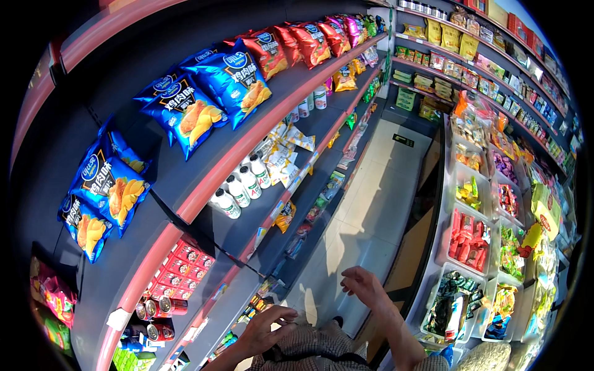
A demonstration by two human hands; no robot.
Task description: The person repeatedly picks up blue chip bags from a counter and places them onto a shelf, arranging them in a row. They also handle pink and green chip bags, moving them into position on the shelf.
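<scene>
My left hand (265,330) is held low in front of my body, beside the lower shelves, with its thumb and fingers apart and nothing in them. Over the aisle floor, my right hand (364,288) hangs with loosely bent fingers, also holding nothing. Blue chip bags lean in groups on the wide dark shelf to the left, one group at the middle (185,111) and another nearer me (104,185). Farther along that shelf stand red chip bags (308,44). Below them are white bottles with dark caps (239,190), red drink boxes (185,269) and cans lying on their sides (162,306).
Pink-red edge strips (260,139) border the shelves. A narrow tiled floor (357,208) runs away between them and a display on the right, where clear plastic bins (445,266) hold wrapped sweets. Stocked wall shelves (468,60) stand at the far end.
</scene>
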